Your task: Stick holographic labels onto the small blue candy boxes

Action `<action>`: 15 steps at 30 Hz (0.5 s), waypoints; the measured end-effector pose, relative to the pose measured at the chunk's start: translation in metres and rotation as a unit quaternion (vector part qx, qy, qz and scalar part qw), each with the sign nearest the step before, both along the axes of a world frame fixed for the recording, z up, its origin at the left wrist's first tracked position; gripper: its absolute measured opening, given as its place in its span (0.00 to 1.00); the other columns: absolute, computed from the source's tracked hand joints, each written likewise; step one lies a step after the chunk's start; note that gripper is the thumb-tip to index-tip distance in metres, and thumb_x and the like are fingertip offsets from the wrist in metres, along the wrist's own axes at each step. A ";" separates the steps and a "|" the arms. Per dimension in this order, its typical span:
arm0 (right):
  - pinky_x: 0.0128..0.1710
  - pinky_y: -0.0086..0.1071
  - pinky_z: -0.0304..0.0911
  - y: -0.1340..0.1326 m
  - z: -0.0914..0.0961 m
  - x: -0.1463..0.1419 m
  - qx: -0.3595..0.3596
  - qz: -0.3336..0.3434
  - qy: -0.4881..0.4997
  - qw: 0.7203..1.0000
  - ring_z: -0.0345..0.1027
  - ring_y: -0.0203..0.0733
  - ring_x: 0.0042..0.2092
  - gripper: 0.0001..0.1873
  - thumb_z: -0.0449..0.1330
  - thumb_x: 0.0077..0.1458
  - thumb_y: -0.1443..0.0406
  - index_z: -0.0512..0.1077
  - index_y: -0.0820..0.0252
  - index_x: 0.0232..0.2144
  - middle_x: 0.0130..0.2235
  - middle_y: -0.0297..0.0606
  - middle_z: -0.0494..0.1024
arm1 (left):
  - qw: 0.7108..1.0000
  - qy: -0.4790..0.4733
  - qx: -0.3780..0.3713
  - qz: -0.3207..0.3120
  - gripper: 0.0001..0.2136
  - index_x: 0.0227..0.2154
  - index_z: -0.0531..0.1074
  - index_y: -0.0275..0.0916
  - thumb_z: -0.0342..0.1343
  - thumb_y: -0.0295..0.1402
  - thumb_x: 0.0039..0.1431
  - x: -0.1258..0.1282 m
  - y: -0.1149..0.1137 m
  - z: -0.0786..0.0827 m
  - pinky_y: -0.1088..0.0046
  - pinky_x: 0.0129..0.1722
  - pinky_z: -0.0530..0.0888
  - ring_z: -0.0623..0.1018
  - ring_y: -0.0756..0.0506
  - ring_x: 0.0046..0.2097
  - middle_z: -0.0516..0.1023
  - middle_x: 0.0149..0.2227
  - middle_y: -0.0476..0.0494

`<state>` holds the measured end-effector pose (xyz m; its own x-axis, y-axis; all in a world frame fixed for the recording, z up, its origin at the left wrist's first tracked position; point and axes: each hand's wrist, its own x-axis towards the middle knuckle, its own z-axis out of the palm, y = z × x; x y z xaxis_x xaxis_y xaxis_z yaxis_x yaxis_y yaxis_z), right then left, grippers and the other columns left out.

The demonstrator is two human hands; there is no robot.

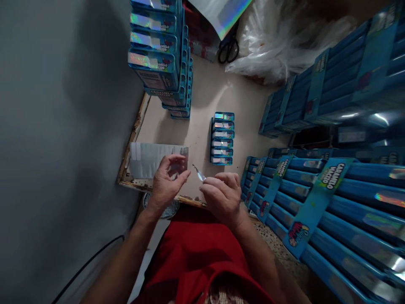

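Note:
My right hand (222,195) is closed on a slim, pointed silver tool (199,174); its tip points away from me, to the left. Whether it is a blade or tweezers I cannot tell. Opposite it, my left hand (168,179) has its thumb and fingers curved and apart, with nothing seen between them. Partly behind the left hand lies a silvery sheet (145,160) at the table's left corner. Farther back on the table stands a blue carton of narrow boxes (222,138), each with a shiny holographic seal on its end.
Blue cartons (161,69) are stacked high at the back left, beside a grey wall. More banded cartons (329,202) fill the right side. Black-handled scissors (228,51), a holographic sheet (221,17) and clear plastic bags (275,46) are at the back. The table's front edge (190,200) is worn.

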<state>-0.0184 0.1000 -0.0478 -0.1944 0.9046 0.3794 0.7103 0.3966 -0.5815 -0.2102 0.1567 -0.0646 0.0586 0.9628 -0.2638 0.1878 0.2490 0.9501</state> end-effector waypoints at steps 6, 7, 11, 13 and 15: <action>0.45 0.41 0.57 0.007 -0.001 -0.004 -0.035 -0.012 0.024 0.999 0.70 0.42 0.39 0.15 0.60 0.58 0.74 0.70 0.49 0.43 0.35 0.29 0.82 | 0.923 0.132 0.201 -0.301 0.05 0.39 0.81 0.46 0.66 0.36 0.60 -0.019 0.032 0.011 0.58 0.58 0.73 0.75 0.40 0.56 0.76 0.53 0.41; 0.44 0.41 0.57 0.008 0.000 -0.004 -0.038 -0.016 0.031 0.999 0.70 0.42 0.38 0.16 0.60 0.57 0.75 0.69 0.49 0.43 0.35 0.30 0.82 | 0.911 0.140 0.213 -0.323 0.03 0.37 0.81 0.46 0.66 0.36 0.60 -0.018 0.035 0.011 0.59 0.57 0.73 0.75 0.40 0.54 0.77 0.51 0.41; 0.43 0.40 0.58 0.009 0.002 -0.004 -0.055 -0.031 0.063 0.996 0.69 0.42 0.37 0.16 0.60 0.55 0.76 0.69 0.51 0.42 0.32 0.30 0.80 | 0.895 0.141 0.238 -0.349 0.01 0.35 0.80 0.45 0.64 0.34 0.62 -0.013 0.035 0.002 0.61 0.53 0.73 0.76 0.42 0.51 0.78 0.47 0.42; 0.43 0.40 0.58 0.008 0.001 -0.003 -0.065 -0.034 0.074 0.995 0.69 0.42 0.37 0.16 0.60 0.54 0.76 0.69 0.51 0.41 0.33 0.30 0.79 | 0.895 0.137 0.235 -0.352 0.02 0.34 0.79 0.44 0.64 0.34 0.62 -0.011 0.033 -0.002 0.62 0.52 0.73 0.76 0.42 0.49 0.78 0.44 0.42; 0.43 0.40 0.58 0.008 0.001 -0.003 -0.074 -0.033 0.084 0.993 0.69 0.42 0.36 0.16 0.59 0.54 0.76 0.69 0.52 0.41 0.33 0.30 0.79 | 0.896 0.136 0.225 -0.359 0.03 0.33 0.79 0.43 0.63 0.35 0.63 -0.010 0.031 -0.005 0.63 0.50 0.73 0.76 0.43 0.47 0.78 0.42 0.43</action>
